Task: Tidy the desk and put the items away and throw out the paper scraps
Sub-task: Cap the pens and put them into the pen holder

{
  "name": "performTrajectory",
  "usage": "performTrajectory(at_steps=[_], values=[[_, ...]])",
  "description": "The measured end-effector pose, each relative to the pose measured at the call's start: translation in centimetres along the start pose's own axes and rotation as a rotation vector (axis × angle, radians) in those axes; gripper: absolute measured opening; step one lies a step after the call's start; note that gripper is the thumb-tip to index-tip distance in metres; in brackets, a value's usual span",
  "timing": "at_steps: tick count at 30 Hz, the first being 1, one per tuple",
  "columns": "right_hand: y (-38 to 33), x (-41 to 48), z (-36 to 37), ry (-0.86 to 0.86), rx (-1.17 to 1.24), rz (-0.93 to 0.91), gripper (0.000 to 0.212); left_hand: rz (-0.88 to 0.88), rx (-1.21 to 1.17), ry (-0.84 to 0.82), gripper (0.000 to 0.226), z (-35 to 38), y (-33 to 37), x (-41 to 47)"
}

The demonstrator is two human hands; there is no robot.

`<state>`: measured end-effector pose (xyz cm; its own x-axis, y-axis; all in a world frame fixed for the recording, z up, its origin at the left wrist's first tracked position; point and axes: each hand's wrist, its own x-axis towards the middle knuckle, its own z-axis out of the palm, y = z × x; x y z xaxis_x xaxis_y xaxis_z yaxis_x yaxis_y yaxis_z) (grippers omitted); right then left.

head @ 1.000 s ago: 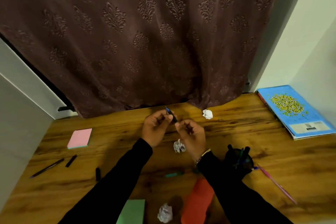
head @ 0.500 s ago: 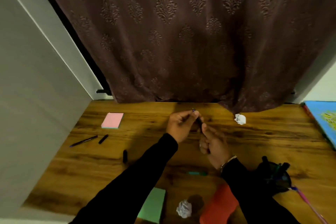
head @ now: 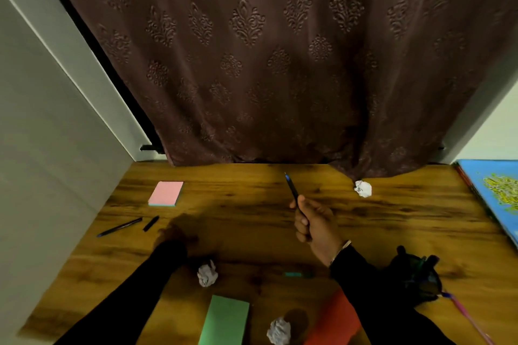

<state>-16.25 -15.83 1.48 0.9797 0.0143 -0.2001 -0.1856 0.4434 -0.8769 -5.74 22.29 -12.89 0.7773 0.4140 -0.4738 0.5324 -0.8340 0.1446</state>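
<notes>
The right hand [head: 314, 221] has its fingers curled round a dark pen [head: 292, 191]. I see the pen stick out of the top of the fist. It leans away and a bit to the left, and its far end is blue. The hand is over the middle of the desk [head: 252, 213].

The left hand [head: 173, 234] is a dark blur low on the left side of the desk. I cannot tell if it is open or closed. Close to it lie a small black cap [head: 151, 223] and a long black pen [head: 120, 227], side by side but not touching. A pink pad [head: 166, 193] lies a little farther back.

I count three balls of white paper. The near paper ball [head: 207, 273] sits just beside the left sleeve. The front paper ball [head: 279, 332] sits at the near edge, between a green pad [head: 225, 319] and a red sheet [head: 333, 319]. The far paper ball [head: 363, 188] sits at the foot of the brown curtain [head: 280, 64].

A short teal thing [head: 294, 274] lies near the right sleeve; I cannot tell what it is. A black pen cup [head: 417, 277] stands just right of that sleeve, with a pink pen [head: 465, 314] lying by it. A blue book [head: 496, 193] lies flat at the far right.
</notes>
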Motion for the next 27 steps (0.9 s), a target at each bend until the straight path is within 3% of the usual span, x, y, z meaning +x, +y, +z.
performTrajectory(at_steps=[3, 8, 10, 12, 14, 18, 22, 27], values=[[0.3, 0.1, 0.2, 0.01, 0.006, 0.012, 0.03, 0.028, 0.075, -0.048, 0.044, 1.2, -1.3, 0.8], [1.4, 0.6, 0.4, 0.014, -0.01, 0.017, 0.03, 0.077, 0.131, 0.016, 0.043, -0.6, 1.5, -4.4], [1.7, 0.7, 0.4, 0.013, -0.043, 0.014, 0.031, 0.256, 0.047, 0.016, 0.038, -1.9, 4.1, -6.9], [1.9, 0.6, 0.6, 0.021, -0.079, 0.012, 0.032, 0.401, -0.375, -0.108, 0.016, -3.0, 7.3, -8.9], [2.3, 0.4, 0.7, 0.036, -0.127, 0.018, 0.032, 0.4, -0.853, -0.255, 0.022, -3.9, 10.7, -11.3], [3.6, -0.3, 0.8, 0.056, -0.253, 0.015, 0.037, 0.53, -1.266, -0.472, 0.032, -5.5, 15.9, -16.8], [3.3, -0.6, 0.2, 0.093, -0.289, 0.033, 0.036, 0.676, -1.202, -0.507, 0.037, -5.4, 17.8, -18.0], [2.5, -0.8, -0.4, 0.124, -0.314, -0.016, 0.033, 0.821, -0.943, -0.345, 0.028, -5.4, 17.8, -18.0]])
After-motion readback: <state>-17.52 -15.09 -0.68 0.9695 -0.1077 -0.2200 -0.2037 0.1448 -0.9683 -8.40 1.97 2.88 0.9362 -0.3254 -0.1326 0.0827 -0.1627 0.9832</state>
